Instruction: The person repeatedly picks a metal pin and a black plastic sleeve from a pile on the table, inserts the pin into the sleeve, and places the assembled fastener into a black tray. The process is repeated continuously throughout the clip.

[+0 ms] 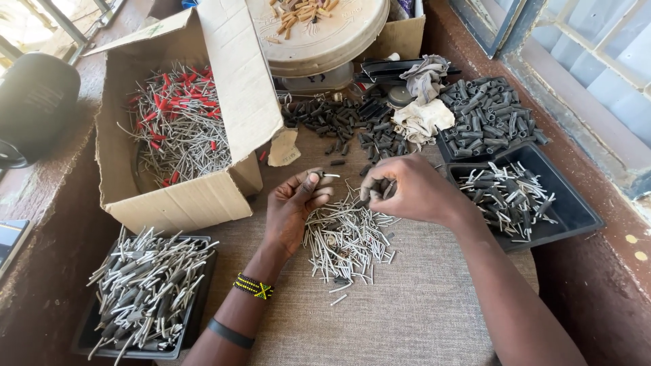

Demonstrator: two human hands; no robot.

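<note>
My left hand (296, 203) pinches a small dark rubber sleeve with a thin metal pin (324, 175) sticking out of it to the right. My right hand (407, 190) is curled above a loose pile of thin metal pins (346, 238) on the woven mat, with a few dark sleeves held in its fingers (375, 192). The two hands are a short gap apart, just above the pile. A striped bracelet and a dark band circle my left wrist.
A cardboard box (176, 203) of pins, some red-tipped, stands at the left. Black trays of assembled pins sit at bottom left (95, 325) and right (576, 217). Loose dark sleeves (339, 118), a rag (424, 118), a round lid and a windowsill lie behind.
</note>
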